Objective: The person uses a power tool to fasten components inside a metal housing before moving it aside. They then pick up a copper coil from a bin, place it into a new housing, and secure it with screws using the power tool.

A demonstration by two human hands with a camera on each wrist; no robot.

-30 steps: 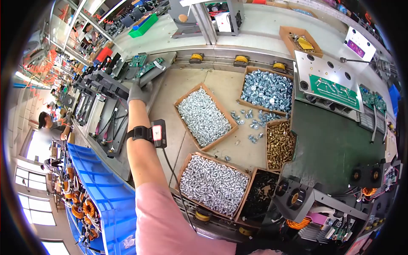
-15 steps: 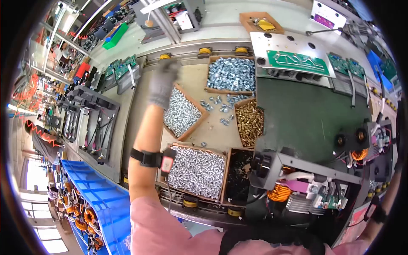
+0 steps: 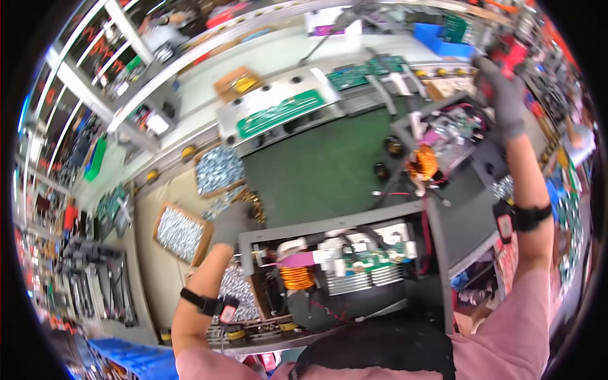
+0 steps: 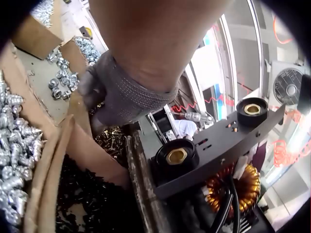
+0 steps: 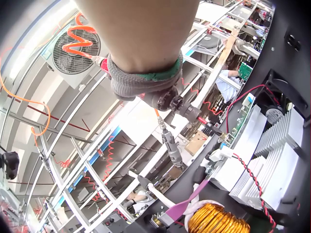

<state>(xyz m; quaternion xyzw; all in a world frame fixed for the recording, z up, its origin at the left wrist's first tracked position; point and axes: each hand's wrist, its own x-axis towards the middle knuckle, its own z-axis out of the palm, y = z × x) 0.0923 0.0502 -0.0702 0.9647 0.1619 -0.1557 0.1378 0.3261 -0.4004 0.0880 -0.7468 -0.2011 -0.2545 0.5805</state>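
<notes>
My gloved left hand (image 3: pixel 231 225) is over the small carton of brass screws (image 4: pixel 112 138), its fingers bent down at the screws. In the left wrist view the hand (image 4: pixel 119 97) hides its own fingertips, so I cannot tell whether they pinch a screw. Raised at the right, my gloved right hand (image 3: pixel 503 95) grips a red and dark power screwdriver (image 3: pixel 512 54). Its bit end (image 5: pixel 209 127) points toward the silver heat sink (image 5: pixel 279 141) in the right wrist view. Before my body lies a dark metal chassis (image 3: pixel 342 221) with an orange wire coil (image 3: pixel 296 277) inside.
Cartons of silver screws (image 3: pixel 180 232) and bluish screws (image 3: pixel 218 168) stand left. A black-screw carton (image 4: pixel 87 194) adjoins the brass one. Another coil-bearing unit (image 3: pixel 443 136) sits at the right. A plate with a green board (image 3: pixel 282 113) lies beyond the green mat (image 3: pixel 316 174).
My left hand has come from the far-left fixture, across the silver screws, to the brass screws. The head view has swung right, and my right hand with the power screwdriver now shows.
</notes>
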